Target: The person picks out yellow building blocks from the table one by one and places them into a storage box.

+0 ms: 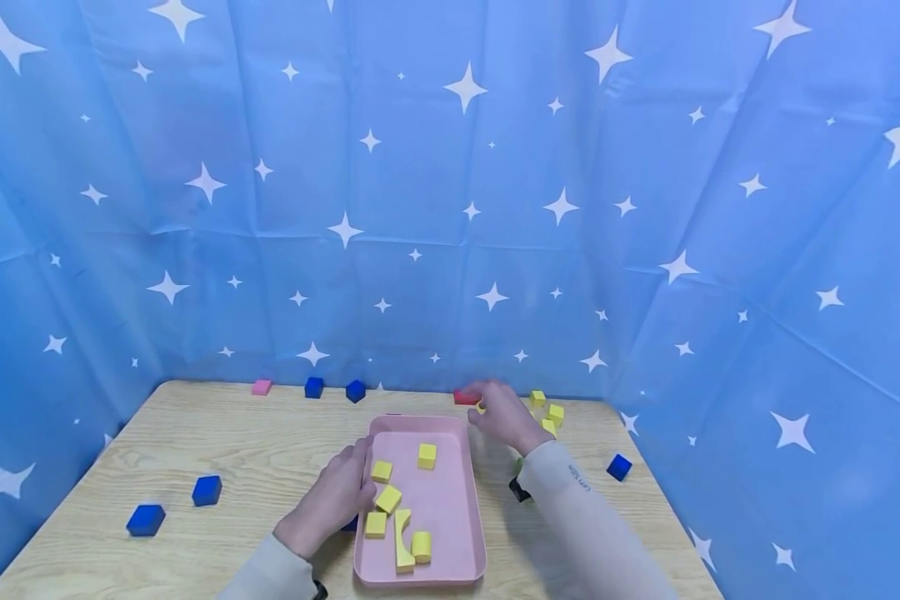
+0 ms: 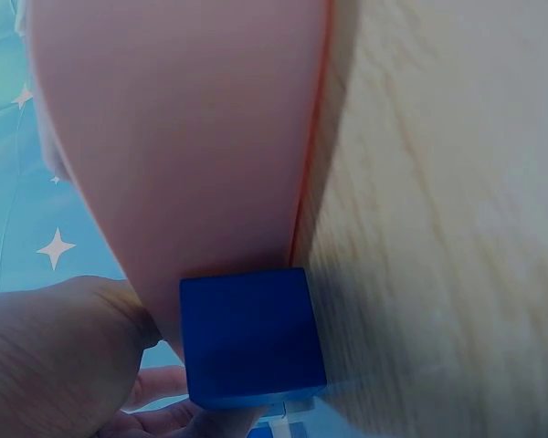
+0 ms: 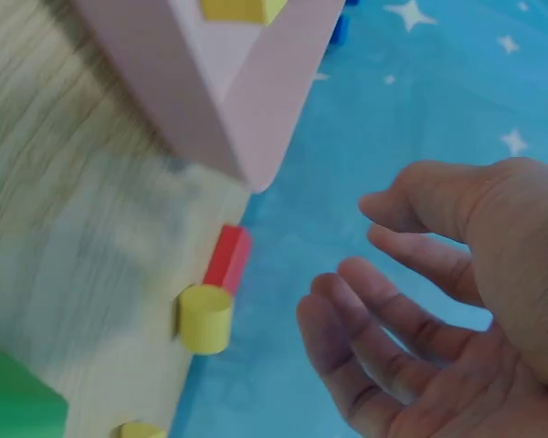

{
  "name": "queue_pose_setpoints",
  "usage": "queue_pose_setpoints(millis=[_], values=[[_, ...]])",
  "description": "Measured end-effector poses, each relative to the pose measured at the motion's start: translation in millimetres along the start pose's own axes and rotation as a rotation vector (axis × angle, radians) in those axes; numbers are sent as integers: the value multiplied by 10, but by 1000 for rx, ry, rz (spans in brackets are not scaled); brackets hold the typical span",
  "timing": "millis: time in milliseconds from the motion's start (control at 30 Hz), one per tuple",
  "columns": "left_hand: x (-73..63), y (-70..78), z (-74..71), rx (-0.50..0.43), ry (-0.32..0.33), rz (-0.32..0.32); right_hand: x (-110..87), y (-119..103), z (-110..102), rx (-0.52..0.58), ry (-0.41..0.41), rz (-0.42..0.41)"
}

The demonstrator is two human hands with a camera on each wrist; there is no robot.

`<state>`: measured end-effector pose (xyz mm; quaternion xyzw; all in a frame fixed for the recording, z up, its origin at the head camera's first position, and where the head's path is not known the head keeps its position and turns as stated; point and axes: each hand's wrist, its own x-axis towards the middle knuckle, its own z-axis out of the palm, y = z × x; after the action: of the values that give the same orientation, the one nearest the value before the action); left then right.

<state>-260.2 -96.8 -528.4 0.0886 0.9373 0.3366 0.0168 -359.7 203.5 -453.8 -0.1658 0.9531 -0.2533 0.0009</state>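
Observation:
A pink tray (image 1: 450,508) with several yellow blocks (image 1: 388,499) in it lies in the middle of the table. My left hand (image 1: 333,493) grips its left rim, thumb over the edge. Close to that hand a blue block (image 2: 251,338) stands against the tray's outer wall. Beyond the tray's far right corner my right hand (image 1: 508,418) hovers with loosely bent, parted fingers and nothing between them. Near it, in the right wrist view, are a yellow cylinder (image 3: 206,321) and a red block (image 3: 226,257); in the head view the hand mostly covers the cylinder.
More yellow blocks (image 1: 555,413) sit at the far right, and a green block (image 3: 18,400) lies below the right arm. Blue blocks (image 1: 146,520) are scattered left, back and right. A pink block (image 1: 261,387) sits by the back edge, before a starry blue curtain (image 1: 420,167).

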Motion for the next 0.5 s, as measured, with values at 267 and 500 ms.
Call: queue_pose_setpoints(millis=[267,500], values=[[4,-36,22,-17,-14,-14,187,296,151,-24,49,70],[23,-47,9,-23,2,2,276,476,322,-13,78,166]])
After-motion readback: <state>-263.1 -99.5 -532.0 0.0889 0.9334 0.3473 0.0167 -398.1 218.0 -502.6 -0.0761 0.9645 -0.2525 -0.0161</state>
